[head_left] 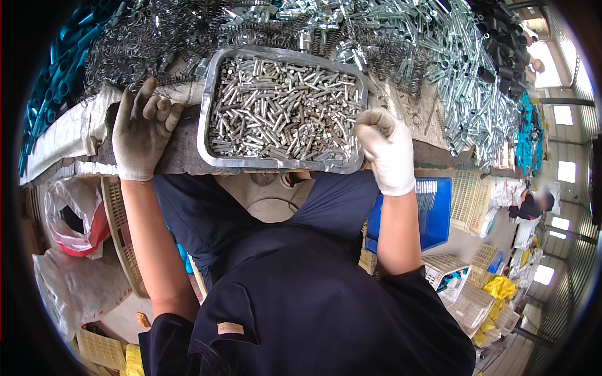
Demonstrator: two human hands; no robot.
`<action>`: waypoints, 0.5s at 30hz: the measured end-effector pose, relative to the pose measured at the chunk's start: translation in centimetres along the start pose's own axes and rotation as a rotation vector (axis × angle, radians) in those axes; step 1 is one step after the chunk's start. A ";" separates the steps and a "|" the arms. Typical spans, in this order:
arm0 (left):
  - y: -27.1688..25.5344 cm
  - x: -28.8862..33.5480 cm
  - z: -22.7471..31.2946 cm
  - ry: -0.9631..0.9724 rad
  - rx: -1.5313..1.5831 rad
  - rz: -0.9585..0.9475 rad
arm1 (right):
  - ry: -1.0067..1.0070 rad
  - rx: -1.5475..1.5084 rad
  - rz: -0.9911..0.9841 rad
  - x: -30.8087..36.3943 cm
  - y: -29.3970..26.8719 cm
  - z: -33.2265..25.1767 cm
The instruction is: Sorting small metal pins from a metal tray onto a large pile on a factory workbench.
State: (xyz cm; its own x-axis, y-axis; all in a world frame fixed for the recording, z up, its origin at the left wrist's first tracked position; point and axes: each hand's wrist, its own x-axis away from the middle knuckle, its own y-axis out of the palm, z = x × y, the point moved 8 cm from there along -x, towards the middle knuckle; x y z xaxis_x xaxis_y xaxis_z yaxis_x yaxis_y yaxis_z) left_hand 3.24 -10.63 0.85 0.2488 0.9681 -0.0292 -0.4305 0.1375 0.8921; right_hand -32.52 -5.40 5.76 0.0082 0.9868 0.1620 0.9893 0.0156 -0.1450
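Both my hands wear pale work gloves with grimy fingers. My left hand (143, 135) is over the table edge, left of the metal tray; its fingers are apart and partly bent, and nothing shows in them. At the tray's right rim, my right hand (385, 147) has its fingers curled in together; whatever they hold, if anything, is hidden. The shallow metal tray (203, 135) is full of short silvery metal pins (276, 116). Just beyond my left fingertips lie dark coil springs (179, 79).
Heaped springs (144, 44) cover the far left, with teal tubes (63, 78) beside them. Shiny metal tubes (467, 88) pile up at right, black tubes (501, 44) behind. Below the table are a blue crate (442, 210) and plastic bags (72, 216). A person (536, 203) is farther right.
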 end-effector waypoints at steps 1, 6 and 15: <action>-0.2 0.1 0.1 0.005 0.002 -0.001 | 0.138 -0.470 -0.050 0.2 0.4 1.1; -0.4 0.0 0.1 0.010 -0.010 0.024 | 0.198 -0.711 -0.211 0.7 1.7 1.0; -0.1 0.2 0.1 -0.002 -0.007 0.016 | -0.278 1.101 0.013 0.9 3.5 -2.2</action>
State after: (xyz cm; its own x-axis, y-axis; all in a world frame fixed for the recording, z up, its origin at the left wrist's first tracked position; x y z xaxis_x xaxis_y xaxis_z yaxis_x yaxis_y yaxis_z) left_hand 3.40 -10.50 0.83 0.2435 0.9698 -0.0140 -0.4405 0.1235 0.8892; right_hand -28.73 -4.82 7.58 -0.1509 0.9874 -0.0485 0.3227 0.0028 -0.9465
